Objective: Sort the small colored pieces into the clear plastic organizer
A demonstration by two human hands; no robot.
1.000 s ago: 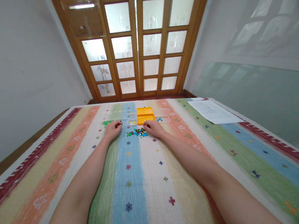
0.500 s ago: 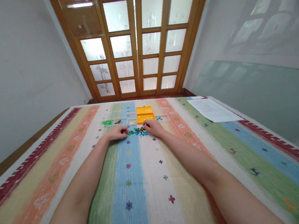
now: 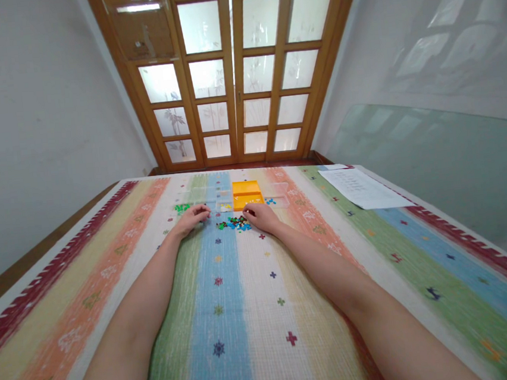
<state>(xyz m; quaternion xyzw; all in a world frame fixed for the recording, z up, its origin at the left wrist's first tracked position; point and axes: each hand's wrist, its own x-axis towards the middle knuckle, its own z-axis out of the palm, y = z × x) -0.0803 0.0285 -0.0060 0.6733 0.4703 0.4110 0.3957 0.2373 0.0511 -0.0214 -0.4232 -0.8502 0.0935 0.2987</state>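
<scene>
A small heap of mixed beads, green, blue, brown and a few light ones, lies on the striped cloth. My left hand is at the front edge of a clear plastic box, its fingers drawn together; whatever is in them is too small to make out. Green beads lie in the box left of that hand, and yellow beads to its right. My right hand rests at the heap's right side with fingertips pinched, their contents hidden. Just behind it stands an open yellow case.
Blue beads sit in a clear compartment right of the yellow case. Printed paper sheets lie at the table's right side. The striped tablecloth covers the table, with glass-paned doors beyond its far edge.
My left hand has moved from the heap's left side up and leftward to the clear box, now covering the dark brown beads there. My right hand has stayed by the heap.
</scene>
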